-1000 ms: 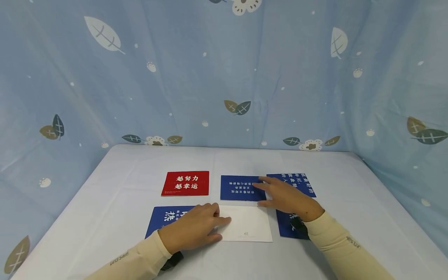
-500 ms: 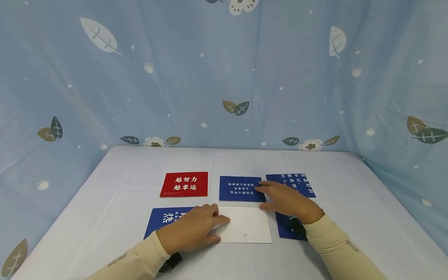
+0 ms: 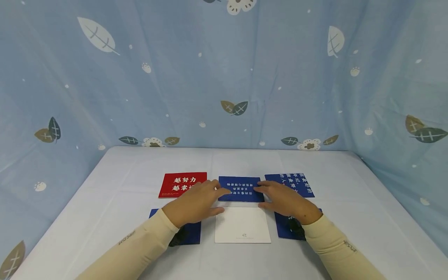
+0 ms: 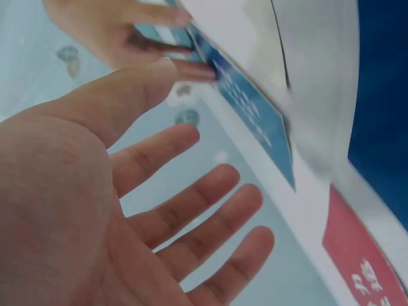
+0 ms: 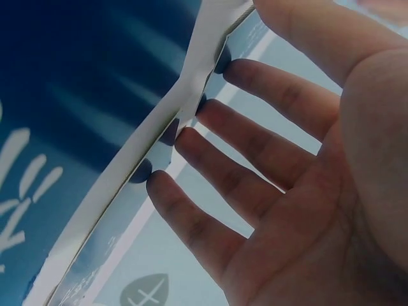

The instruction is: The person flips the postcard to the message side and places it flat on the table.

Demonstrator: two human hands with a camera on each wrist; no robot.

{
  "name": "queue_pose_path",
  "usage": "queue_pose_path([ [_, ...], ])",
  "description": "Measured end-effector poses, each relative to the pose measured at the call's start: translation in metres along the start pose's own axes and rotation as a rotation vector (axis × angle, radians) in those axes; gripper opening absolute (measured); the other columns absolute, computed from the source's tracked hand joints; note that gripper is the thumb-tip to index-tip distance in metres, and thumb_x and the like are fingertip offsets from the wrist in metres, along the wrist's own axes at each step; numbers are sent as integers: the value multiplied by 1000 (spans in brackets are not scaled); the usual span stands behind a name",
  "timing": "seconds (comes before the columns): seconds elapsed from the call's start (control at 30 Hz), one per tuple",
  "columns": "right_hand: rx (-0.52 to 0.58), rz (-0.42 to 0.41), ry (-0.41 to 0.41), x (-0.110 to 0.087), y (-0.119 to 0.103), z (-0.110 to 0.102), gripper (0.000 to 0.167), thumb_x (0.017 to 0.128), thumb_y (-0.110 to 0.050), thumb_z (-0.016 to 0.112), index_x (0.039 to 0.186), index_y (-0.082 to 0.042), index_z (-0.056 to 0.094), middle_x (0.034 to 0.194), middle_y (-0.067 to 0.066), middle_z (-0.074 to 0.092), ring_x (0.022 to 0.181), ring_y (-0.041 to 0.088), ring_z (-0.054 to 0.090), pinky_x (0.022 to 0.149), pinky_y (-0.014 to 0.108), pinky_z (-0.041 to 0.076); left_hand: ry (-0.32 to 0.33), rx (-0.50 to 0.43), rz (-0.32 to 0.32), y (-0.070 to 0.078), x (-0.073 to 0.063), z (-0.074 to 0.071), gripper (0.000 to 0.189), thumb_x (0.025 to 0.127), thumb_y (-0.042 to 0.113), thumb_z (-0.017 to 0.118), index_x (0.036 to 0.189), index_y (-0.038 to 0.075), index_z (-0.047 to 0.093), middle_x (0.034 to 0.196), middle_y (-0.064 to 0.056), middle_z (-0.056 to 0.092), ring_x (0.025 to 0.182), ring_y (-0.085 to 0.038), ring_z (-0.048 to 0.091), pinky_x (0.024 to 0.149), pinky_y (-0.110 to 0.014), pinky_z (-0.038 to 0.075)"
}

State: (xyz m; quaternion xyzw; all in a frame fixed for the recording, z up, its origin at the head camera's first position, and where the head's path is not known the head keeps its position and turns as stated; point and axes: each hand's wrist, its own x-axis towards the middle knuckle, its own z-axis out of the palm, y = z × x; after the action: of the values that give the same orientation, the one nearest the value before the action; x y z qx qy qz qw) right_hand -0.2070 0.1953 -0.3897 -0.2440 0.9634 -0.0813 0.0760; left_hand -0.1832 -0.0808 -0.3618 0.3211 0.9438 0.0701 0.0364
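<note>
A blue card (image 3: 241, 186) lies flat in the far row on the white tablecloth (image 3: 134, 171), its white lettering upside down to the person. It sits between a red card (image 3: 180, 184) and another blue card (image 3: 301, 186), with gaps between them; a plain white card (image 3: 243, 225) with a small mark lies just nearer the person. The left hand (image 3: 194, 200) stretches over its left edge, the right hand (image 3: 285, 199) over its right; whether the fingertips touch is unclear.
</note>
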Motion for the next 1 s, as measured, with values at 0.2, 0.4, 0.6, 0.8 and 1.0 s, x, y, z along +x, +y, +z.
queue_pose_path([
  [0.2,15,8,11,0,1,3,53,88,-32,77,135,-13,64,146,13,54,136,39,50,106,56,45,-42,-46,-92,-9,23,4,57,87,38,77,139,23,59,137,-10,59,127,-28,58,101,-49,52],
  [0.4,13,18,20,0,0,3,52,87,-32,78,134,-14,64,146,12,55,136,39,50,107,56,45,-87,-72,-142,-16,37,10,63,84,39,80,141,23,58,143,-10,56,133,-31,54,106,-53,48],
  [0.6,9,25,25,0,0,3,53,87,-32,78,135,-14,64,146,11,55,136,38,50,107,56,44,-114,-95,-156,-18,41,14,66,81,39,82,140,22,59,147,-10,54,137,-32,51,108,-53,46],
  [0.8,1,24,30,0,1,3,53,87,-32,78,135,-12,64,145,11,56,136,38,50,107,55,45,-111,-61,-140,-20,43,19,65,81,40,82,139,19,61,146,-10,56,136,-31,52,110,-53,44],
  [1.0,9,2,39,0,2,3,53,87,-33,77,133,-10,65,146,13,55,136,39,50,107,55,45,-95,-44,-131,-20,43,19,64,80,41,82,137,18,63,144,-11,57,134,-32,53,110,-53,44],
])
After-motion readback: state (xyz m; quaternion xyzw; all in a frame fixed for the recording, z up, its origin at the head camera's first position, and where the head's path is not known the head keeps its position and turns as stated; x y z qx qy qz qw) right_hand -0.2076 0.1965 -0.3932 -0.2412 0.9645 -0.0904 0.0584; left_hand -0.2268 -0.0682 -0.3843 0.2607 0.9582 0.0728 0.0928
